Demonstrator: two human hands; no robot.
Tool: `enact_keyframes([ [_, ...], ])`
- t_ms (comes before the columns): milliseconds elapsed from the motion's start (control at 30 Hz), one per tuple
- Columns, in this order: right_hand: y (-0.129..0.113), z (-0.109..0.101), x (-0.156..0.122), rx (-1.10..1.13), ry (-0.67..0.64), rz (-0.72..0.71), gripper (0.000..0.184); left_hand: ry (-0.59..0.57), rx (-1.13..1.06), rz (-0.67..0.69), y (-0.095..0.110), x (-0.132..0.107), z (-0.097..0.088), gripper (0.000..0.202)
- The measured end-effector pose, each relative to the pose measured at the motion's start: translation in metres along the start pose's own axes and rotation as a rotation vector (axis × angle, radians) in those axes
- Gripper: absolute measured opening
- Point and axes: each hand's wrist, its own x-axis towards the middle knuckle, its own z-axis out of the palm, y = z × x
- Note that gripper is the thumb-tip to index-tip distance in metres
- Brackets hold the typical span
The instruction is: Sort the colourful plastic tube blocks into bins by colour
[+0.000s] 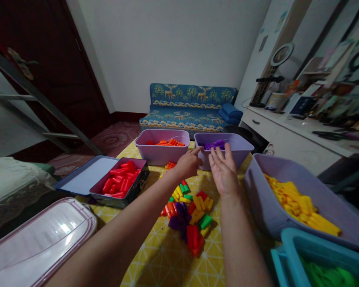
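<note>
My left hand [190, 163] is over the middle of the table, its index finger stretched toward the purple-filled bin and other fingers bent lower. Nothing shows in it. Beside it, my right hand [224, 169] is held palm up with fingers spread, in front of the lilac bin [239, 149] of purple pieces [212, 144]. Below both hands lies a mixed pile of plastic building pieces, with red pieces [194, 239], purple pieces [179, 217], yellow pieces [197, 211] and green pieces [205, 221]. A few orange pieces [170, 165] lie behind my left forearm.
Around the yellow tablecloth [155, 259] stand a lilac bin [161, 153] of orange pieces, an open case [142, 181] of red pieces, a lilac bin [260, 195] of yellow pieces and a teal bin [290, 243] of green ones. A clear lid [42, 239] lies at left.
</note>
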Motion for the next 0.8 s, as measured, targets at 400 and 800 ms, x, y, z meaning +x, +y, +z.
enact_keyframes([
  [400,0.05,-0.02,-0.005,-0.525,-0.088,0.288,0.028,0.064,-0.057,-0.334,0.006,-0.064,0.01,0.029],
  [800,0.098,0.004,-0.032,-0.921,-0.374,0.227,0.056,0.046,-0.089,-0.525,-0.008,-0.11,0.021,0.048],
])
